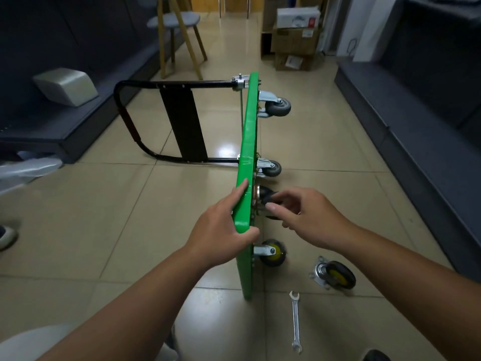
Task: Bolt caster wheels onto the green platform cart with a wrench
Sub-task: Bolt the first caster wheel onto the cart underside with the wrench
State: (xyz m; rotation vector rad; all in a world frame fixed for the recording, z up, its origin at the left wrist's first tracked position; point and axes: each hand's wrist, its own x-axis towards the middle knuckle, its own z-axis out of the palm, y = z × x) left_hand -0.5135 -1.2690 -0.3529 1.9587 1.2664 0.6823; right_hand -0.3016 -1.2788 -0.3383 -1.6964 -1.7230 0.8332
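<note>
The green platform cart [248,142] stands on its side edge on the tiled floor, its black handle [135,131] folded out to the left. My left hand [221,230] grips the cart's near top edge. My right hand [304,217] holds a black caster wheel [266,198] against the cart's underside. Two grey casters [277,106] [270,168] are mounted at the far end, and a yellow-hubbed caster [272,252] sits low at the near end. A loose caster [334,274] and a silver wrench [295,321] lie on the floor to the right.
Dark low shelving runs along the left [65,113] and right [416,113] sides. A wooden chair [179,35] and stacked cardboard boxes [294,40] stand at the back. A shoe [6,237] shows at the left edge.
</note>
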